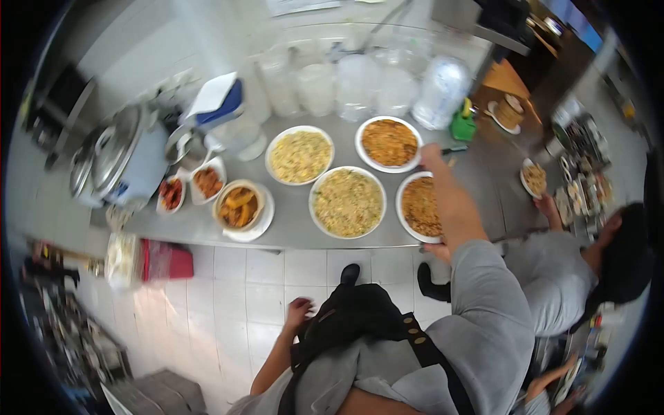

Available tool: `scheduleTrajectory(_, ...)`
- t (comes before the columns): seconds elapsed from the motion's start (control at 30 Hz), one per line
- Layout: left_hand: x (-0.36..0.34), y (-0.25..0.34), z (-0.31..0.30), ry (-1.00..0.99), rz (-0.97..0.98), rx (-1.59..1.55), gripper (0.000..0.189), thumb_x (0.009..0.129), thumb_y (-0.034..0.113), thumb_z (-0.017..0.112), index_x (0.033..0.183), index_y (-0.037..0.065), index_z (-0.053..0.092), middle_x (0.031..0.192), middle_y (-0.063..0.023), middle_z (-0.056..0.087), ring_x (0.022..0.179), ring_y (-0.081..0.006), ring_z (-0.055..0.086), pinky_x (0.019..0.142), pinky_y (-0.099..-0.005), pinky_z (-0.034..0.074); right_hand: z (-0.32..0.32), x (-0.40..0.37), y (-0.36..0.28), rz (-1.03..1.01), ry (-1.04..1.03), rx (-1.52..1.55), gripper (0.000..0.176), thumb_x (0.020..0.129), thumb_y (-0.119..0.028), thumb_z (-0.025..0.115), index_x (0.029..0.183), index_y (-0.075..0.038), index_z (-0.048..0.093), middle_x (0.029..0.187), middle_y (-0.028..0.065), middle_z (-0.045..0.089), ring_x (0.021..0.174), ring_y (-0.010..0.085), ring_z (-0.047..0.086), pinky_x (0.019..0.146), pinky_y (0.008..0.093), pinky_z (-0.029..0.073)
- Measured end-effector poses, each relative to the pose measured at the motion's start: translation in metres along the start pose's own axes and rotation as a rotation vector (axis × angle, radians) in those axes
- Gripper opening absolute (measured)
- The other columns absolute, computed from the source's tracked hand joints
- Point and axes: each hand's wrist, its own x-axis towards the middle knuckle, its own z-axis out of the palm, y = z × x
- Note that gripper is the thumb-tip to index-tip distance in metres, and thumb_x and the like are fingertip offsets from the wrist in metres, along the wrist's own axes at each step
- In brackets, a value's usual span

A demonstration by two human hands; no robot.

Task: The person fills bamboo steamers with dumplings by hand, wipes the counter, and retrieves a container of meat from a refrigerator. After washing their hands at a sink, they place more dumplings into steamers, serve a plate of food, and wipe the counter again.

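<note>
My right hand [431, 156] reaches across the counter, its fingers closed at the right rim of a white plate of orange-brown fried rice [389, 143]. Just beyond it lies a dark, pen-like object [454, 149]. Beneath my forearm is a second plate of brownish fried rice [419, 206], partly covered. Another hand [438, 250] touches that plate's near edge; it seems to be a co-worker's. Two plates of yellow fried rice, one far [300, 155] and one near [347, 203], stand to the left. Below the counter edge, my left hand [299, 312] hangs empty, fingers loosely curled and apart.
A bowl of stew [238, 206] on a plate and two small red dishes stand left, before a large rice cooker [121, 149]. Clear plastic containers [358, 83] line the wall. At right, a co-worker [553, 270] holds a small plate [533, 178]. A red bin [168, 259] is below.
</note>
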Motion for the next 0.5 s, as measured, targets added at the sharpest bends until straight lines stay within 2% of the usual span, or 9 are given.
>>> scheduleTrajectory(0.03,-0.022,-0.037,-0.03,0.177,-0.013,-0.026,0.019,0.084,0.012,0.056,0.1,0.002,0.058,0.084,-0.0094,0.063,0.069,-0.0179,0.064,0.05,-0.031,0.052,-0.009,-0.006,-0.002,0.013,-0.038,-0.24,0.025,0.079,0.0,0.052,0.102,0.002,0.059,0.097,0.0177,0.061,0.079,0.0296,0.063,0.06,0.0447,0.054)
scheduleTrajectory(0.13,-0.107,-0.11,-0.093,0.56,-0.073,-0.153,0.022,0.083,0.013,0.053,0.101,0.001,0.058,0.083,-0.0112,0.064,0.06,-0.0195,0.063,0.045,-0.0316,0.05,-0.042,-0.007,-0.022,-0.051,-0.169,-0.705,0.027,0.08,-0.002,0.054,0.106,0.002,0.057,0.099,0.0176,0.061,0.082,0.0289,0.063,0.061,0.0426,0.053)
scheduleTrajectory(0.17,-0.133,-0.14,-0.098,0.696,-0.117,-0.233,0.023,0.083,0.014,0.052,0.101,0.0,0.057,0.084,-0.012,0.064,0.058,-0.0201,0.062,0.045,-0.0325,0.05,-0.045,-0.012,-0.053,-0.151,-0.164,-0.769,0.028,0.08,-0.003,0.055,0.108,0.002,0.056,0.099,0.0176,0.061,0.082,0.0286,0.063,0.062,0.0419,0.053)
scheduleTrajectory(0.2,-0.158,-0.159,-0.091,0.831,-0.14,-0.274,0.021,0.081,0.015,0.051,0.091,-0.001,0.061,0.076,-0.0142,0.064,0.056,-0.0214,0.062,0.043,-0.0347,0.049,-0.036,-0.016,-0.102,-0.31,-0.114,-0.776,0.029,0.08,-0.003,0.056,0.109,0.002,0.056,0.1,0.0176,0.062,0.083,0.0284,0.063,0.062,0.0412,0.053)
scheduleTrajectory(0.27,-0.188,-0.221,-0.088,0.934,-0.16,-0.085,0.017,0.072,0.007,0.047,0.069,-0.001,0.063,0.054,-0.0144,0.058,0.051,-0.0227,0.06,0.044,-0.0378,0.048,0.019,-0.054,-0.211,-0.708,0.026,-0.547,0.031,0.081,-0.005,0.058,0.112,0.002,0.054,0.102,0.0176,0.062,0.085,0.0279,0.063,0.063,0.0399,0.053)
scheduleTrajectory(0.3,-0.189,-0.254,-0.08,1.006,-0.157,-0.005,0.02,0.071,0.005,0.047,0.08,0.0,0.065,0.061,-0.0139,0.062,0.053,-0.0236,0.061,0.048,-0.0397,0.05,0.061,-0.116,-0.262,-0.894,0.062,-0.315,0.033,0.081,-0.005,0.058,0.113,0.002,0.054,0.102,0.0175,0.062,0.086,0.0276,0.063,0.064,0.0392,0.052)
scheduleTrajectory(0.4,-0.235,-0.29,-0.035,0.948,-0.206,-0.679,0.028,0.078,0.008,0.049,0.1,0.009,0.065,0.086,-0.0127,0.062,0.061,-0.0269,0.059,0.059,-0.0506,0.053,0.146,-0.344,-0.304,-1.176,-0.179,0.342,0.037,0.083,-0.007,0.061,0.117,0.002,0.052,0.104,0.0175,0.062,0.088,0.0269,0.063,0.065,0.0371,0.052)
scheduleTrajectory(0.47,-0.259,-0.354,-0.045,0.803,-0.161,-1.058,0.027,0.081,0.009,0.052,0.104,0.016,0.065,0.102,-0.0123,0.054,0.068,-0.0265,0.053,0.063,-0.0583,0.052,0.192,-0.47,-0.287,-1.266,-0.474,0.538,0.039,0.083,-0.008,0.062,0.119,0.002,0.051,0.106,0.0174,0.062,0.09,0.0264,0.063,0.066,0.0357,0.051)
scheduleTrajectory(0.5,-0.283,-0.39,-0.054,0.967,-0.131,-1.225,0.025,0.08,0.006,0.053,0.1,0.015,0.065,0.094,-0.0098,0.054,0.067,-0.0233,0.052,0.063,-0.0547,0.053,0.215,-0.553,-0.271,-1.484,-0.523,0.431,0.027,0.086,-0.012,0.058,0.11,0.0,0.054,0.102,0.0153,0.063,0.088,0.0257,0.063,0.067,0.0351,0.051)
